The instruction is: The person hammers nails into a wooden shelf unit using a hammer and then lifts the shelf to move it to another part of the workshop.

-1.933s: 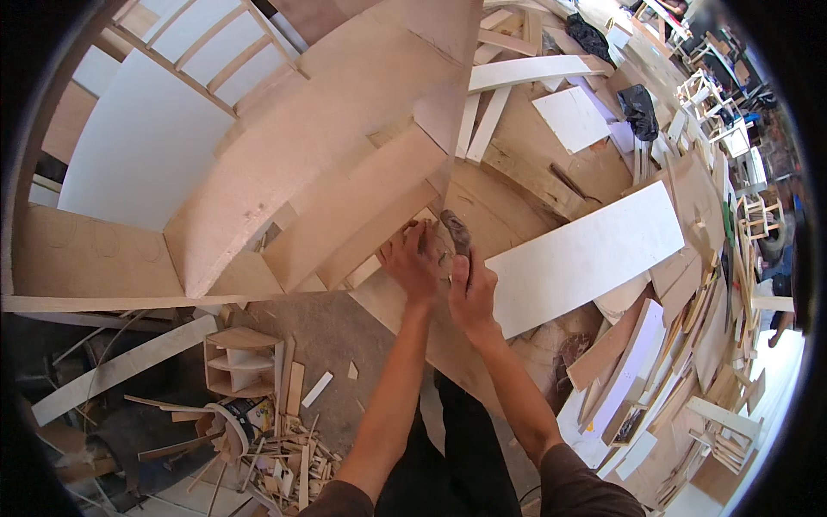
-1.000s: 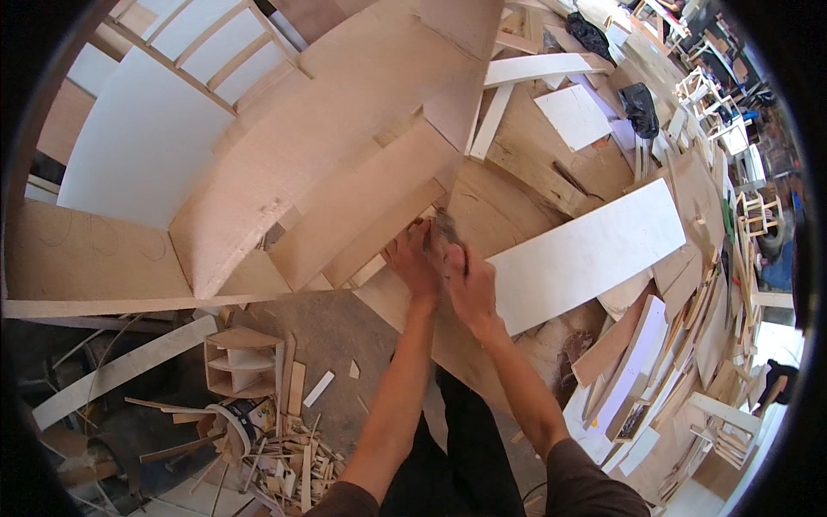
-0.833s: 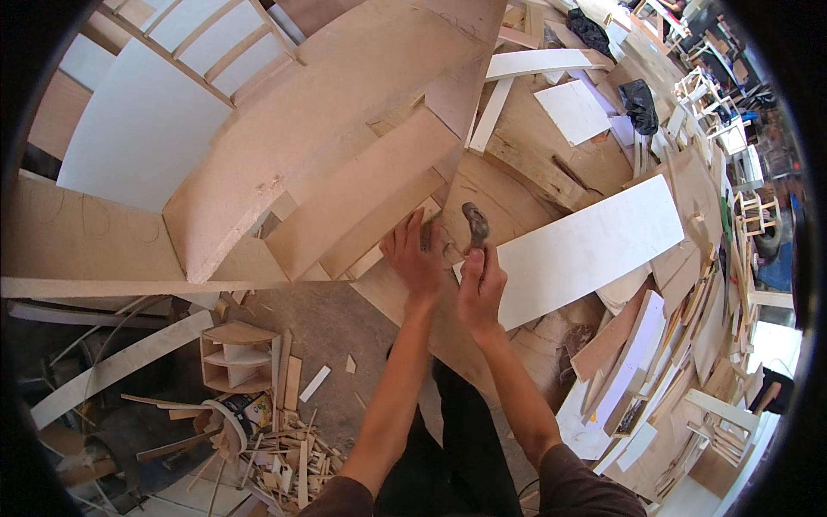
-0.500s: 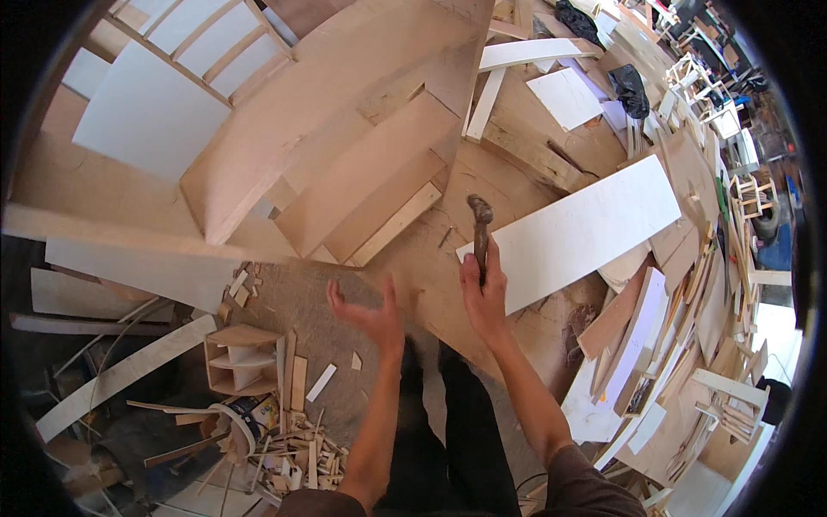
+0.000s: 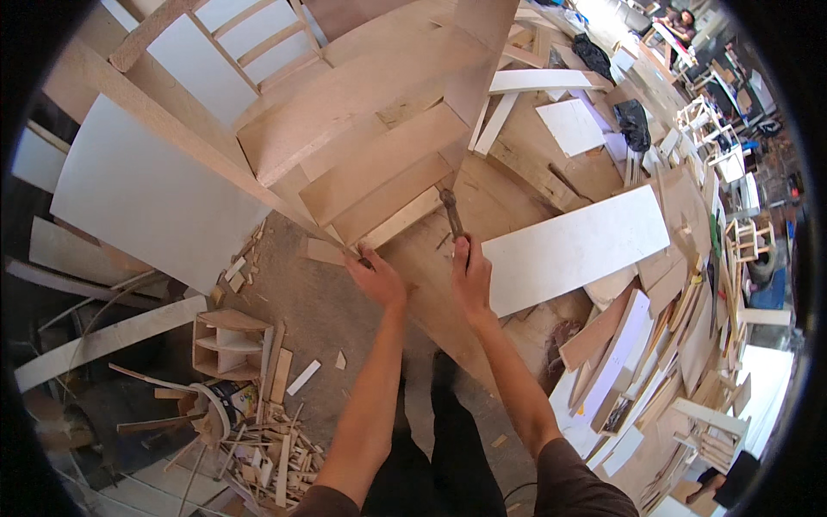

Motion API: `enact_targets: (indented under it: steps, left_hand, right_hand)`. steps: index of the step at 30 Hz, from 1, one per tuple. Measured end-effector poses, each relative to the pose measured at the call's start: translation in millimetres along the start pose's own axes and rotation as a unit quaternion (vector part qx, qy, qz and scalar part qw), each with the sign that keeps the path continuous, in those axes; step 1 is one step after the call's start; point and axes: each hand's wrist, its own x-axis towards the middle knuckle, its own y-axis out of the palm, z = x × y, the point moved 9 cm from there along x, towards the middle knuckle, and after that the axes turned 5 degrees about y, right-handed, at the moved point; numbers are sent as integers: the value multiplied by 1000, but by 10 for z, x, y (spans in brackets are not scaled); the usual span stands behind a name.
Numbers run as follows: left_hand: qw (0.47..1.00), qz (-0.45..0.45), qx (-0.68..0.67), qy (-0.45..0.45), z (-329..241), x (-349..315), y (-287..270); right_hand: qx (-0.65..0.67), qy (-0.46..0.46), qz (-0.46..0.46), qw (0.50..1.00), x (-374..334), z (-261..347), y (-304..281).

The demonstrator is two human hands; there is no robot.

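Observation:
My right hand (image 5: 472, 276) is closed round the handle of a hammer (image 5: 454, 217), its head pointing away from me by the cabinet's right end. A large plywood cabinet (image 5: 379, 168) with an inner shelf panel leans across the bench before me. My left hand (image 5: 379, 280) is closed on the near lower corner of that cabinet, fingers curled at the edge; part of the grip is hidden. A pale wood strip (image 5: 401, 220) runs along the cabinet's near edge, between my two hands.
A long white board (image 5: 581, 246) lies on the bench to the right, beside stacked offcuts (image 5: 620, 345). At lower left stand a small wooden box (image 5: 228, 345) and a bucket (image 5: 226, 409) near a scrap pile (image 5: 280, 457). Another person (image 5: 680, 26) is far off at upper right.
My left hand, open and apart before, has come to grip the cabinet's near corner. The hammer has moved left and nearer the cabinet. The cabinet's position has shifted in view.

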Motion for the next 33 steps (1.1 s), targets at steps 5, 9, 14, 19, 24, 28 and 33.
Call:
enact_targets:
  steps: [5,9,14,19,24,28,33]
  left_hand:
    - [999,-30,26,22,71,64,-22]
    - [999,-24,36,9,121,56,-5]
    - [999,10,36,17,-44,26,23]
    - [999,15,41,6,-126,72,17]
    - [999,18,47,10,-49,30,4]
    - [998,27,63,-9,-35,29,9]
    - [998,52,31,-28,-93,6,85]
  right_hand:
    - [44,-30,23,998,93,-23,144]
    - [83,-44,-9,996,25,14,71]
    - [101,-197,-119,968,-127,109,-121]
    - [-25,-17,-62,998,26,-84,36]
    - [57,13,-36,998,-46,-165,45]
    - [35,-15,-60,998,-11,-54,21]
    - [55,-205,-182,960,-186,-39,-181]
